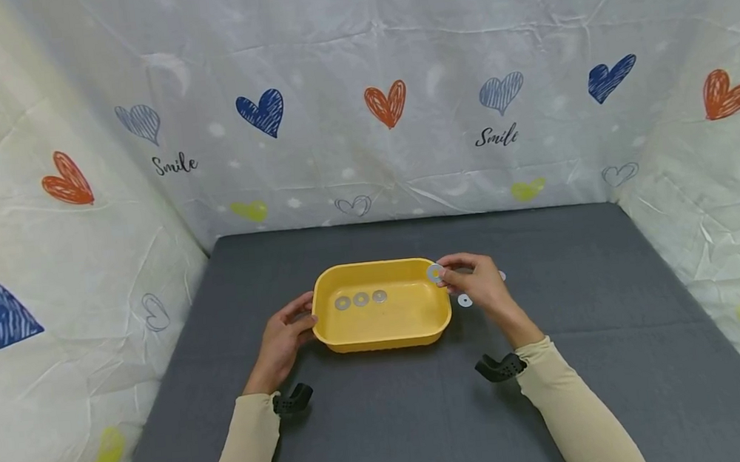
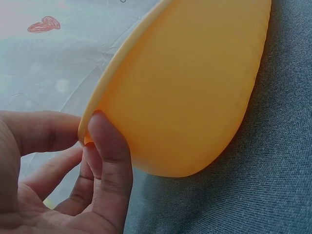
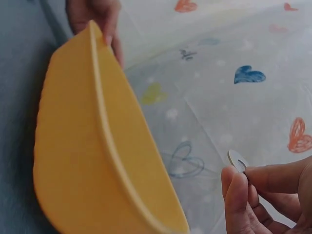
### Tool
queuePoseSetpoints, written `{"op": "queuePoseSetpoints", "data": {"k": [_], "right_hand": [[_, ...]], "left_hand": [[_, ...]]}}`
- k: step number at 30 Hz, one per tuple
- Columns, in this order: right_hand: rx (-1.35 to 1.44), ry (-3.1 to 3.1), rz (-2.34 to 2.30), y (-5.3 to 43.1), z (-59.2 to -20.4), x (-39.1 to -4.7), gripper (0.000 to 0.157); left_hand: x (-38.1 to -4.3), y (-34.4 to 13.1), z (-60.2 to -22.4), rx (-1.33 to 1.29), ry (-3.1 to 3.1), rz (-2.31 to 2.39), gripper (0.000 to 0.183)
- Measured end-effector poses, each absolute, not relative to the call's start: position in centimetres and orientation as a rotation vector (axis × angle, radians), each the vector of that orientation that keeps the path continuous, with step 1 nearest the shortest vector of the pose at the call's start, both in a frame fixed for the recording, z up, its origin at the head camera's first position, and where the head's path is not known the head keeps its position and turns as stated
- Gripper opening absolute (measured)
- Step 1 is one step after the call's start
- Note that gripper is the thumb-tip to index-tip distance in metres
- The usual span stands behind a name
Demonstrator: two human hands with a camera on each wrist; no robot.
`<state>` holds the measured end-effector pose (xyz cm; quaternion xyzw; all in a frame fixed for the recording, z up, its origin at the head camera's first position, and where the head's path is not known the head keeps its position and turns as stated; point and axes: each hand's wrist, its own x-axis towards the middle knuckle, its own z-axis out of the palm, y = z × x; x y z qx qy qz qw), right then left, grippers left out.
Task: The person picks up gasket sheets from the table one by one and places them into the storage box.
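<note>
Near the middle of the head view, a yellow tub (image 1: 412, 323) sits on the dark grey cloth (image 1: 388, 422), and the left hand (image 1: 280, 344) pinches its left rim, thumb inside, fingers outside. The right hand (image 1: 482, 283) has a flat washer (image 1: 431, 275) nipped between thumb and fingertips by the tub's upper-right corner; the right wrist view shows it held apart from the wall. Inside, three washers (image 1: 360, 299) lie in a row left of the middle. I'd judge the step in hand to be bringing this one into the tub; the next move calls for carrying it inward, clear of the rim, lowering it, then loosening the pinch. Just right of the tub, another washer (image 1: 461, 302) lies on the cloth, and one more shows partly behind the hand.
</note>
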<state>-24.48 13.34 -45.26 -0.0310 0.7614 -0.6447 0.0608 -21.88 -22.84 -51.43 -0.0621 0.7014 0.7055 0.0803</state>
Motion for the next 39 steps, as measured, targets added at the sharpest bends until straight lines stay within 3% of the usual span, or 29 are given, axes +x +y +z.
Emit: {"op": "queuePoseSetpoints", "data": {"k": [39], "right_hand": [[-0.109, 2.180, -1.984, 9.4, -45.7, -24.3, 0.024]], "left_hand": [[-21.9, -23.0, -51.5, -0.206, 2.094, 2.117, 0.053]]}}
